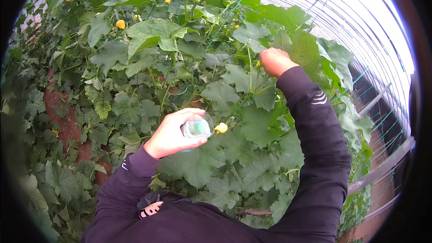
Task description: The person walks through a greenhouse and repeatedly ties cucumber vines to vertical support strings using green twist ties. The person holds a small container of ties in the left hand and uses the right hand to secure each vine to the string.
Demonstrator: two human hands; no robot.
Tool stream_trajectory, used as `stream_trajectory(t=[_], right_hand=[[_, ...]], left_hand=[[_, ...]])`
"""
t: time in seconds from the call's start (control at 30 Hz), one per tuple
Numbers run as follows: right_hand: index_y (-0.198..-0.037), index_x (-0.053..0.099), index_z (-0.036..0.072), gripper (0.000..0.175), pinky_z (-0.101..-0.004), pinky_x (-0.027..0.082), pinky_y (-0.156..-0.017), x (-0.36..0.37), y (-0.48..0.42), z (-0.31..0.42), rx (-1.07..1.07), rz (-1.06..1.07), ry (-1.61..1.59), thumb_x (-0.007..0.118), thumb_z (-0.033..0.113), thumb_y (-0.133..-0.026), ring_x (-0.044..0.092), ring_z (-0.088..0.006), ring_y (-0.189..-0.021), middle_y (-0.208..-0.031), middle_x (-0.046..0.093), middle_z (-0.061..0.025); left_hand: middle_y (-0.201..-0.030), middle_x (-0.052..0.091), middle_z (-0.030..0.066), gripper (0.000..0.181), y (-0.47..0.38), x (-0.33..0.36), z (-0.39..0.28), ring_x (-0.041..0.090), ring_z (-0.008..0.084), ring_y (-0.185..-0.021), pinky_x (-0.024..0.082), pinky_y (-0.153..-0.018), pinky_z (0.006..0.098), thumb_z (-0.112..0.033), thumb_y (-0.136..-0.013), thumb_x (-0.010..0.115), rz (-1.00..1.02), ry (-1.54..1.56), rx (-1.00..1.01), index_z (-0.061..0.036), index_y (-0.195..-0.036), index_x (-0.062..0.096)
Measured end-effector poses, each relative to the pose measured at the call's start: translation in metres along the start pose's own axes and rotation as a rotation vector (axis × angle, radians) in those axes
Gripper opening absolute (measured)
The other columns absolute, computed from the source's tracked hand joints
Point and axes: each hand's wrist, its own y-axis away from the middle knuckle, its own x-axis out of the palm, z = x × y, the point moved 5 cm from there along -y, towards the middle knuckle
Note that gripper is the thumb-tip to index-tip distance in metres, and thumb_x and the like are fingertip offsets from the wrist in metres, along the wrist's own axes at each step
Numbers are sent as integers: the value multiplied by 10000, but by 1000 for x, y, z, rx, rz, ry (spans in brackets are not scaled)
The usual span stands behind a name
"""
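Observation:
My left hand [165,135] is wrapped around a small clear plastic cup [209,125], tilted so that its mouth faces me. Something green-blue shows inside, though I cannot tell what it is. Just right of the rim is a pale yellow flower [221,128]; whether the two touch is unclear. Higher up on the right, my right hand [277,62] is curled among the vine leaves, beside a broad green leaf [305,54]. Its fingertips are turned away from view, so what they may hold is hidden. A yellow bud [258,64] sits just left of that hand.
Dense squash-like vines fill the space before me, with several yellow blossoms [120,24] farther off. Green-blue strings [233,8] run up through the stems. Reddish soil [64,118] shows on the left. A pole [381,170] and greenhouse hoops [368,17] stand on the right.

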Motion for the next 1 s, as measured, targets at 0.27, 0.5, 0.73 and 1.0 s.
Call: stream_trajectory(t=[0.27, 0.5, 0.73, 1.0], right_hand=[[-859, 748, 43, 147, -505, 580, -774, 1, 3, -5, -45, -106, -40, 615, 104, -843, 713, -429, -855, -885, 724, -230], [-848, 753, 18, 175, -517, 586, -778, -10, 3, -4, 98, -329, -80, 599, 102, -856, 722, -432, -828, -839, 717, -259], [-810, 718, -8, 173, -498, 599, -755, -18, -1, -5, 61, -439, -94, 657, 147, -856, 728, -419, -805, -820, 716, -244], [-819, 701, 15, 159, -476, 599, -727, -48, -1, -7, -38, -646, -92, 681, 172, -833, 724, -386, -795, -807, 706, -216]], left_hand=[[-1266, 669, 117, 574, 18, -1, 20, 647, 177, -1129, 522, -982, 330, -202, -764, 894, 11, 252, -214, 13, -1243, 661], [-1316, 654, 86, 555, 14, -5, 13, 622, 151, -1153, 495, -1014, 326, -185, -765, 891, -1, 9, -77, 3, -1237, 667], [-1244, 676, 70, 581, -2, -6, 4, 632, 137, -1109, 499, -995, 313, -174, -761, 876, -24, 29, -106, 5, -1267, 652], [-1235, 679, 45, 593, -51, -11, -17, 638, 132, -1103, 504, -995, 313, -123, -765, 851, -70, -66, -36, -23, -1307, 629]])
